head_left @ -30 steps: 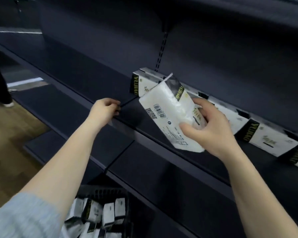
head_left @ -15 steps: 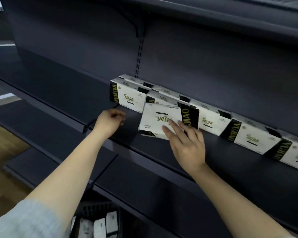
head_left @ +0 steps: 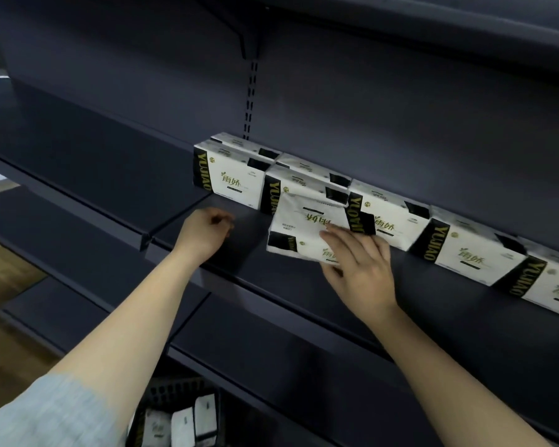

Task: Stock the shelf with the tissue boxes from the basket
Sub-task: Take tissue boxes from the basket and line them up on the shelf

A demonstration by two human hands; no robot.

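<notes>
Head cam: your right hand (head_left: 362, 269), fingers flat, presses white-and-black tissue pack (head_left: 307, 233) on dark metal shelf (head_left: 271, 272), fronting the row at 12 o'clock; left hand (head_left: 204, 233) loosely curled, holding nothing.

Matt dark metal shelf (head_left: 304, 285), glossy plastic-wrapped tissue packs (head_left: 236, 179), wood-look floor (head_left: 0, 272) at left, soft grey cloth sleeve (head_left: 46, 414).
</notes>
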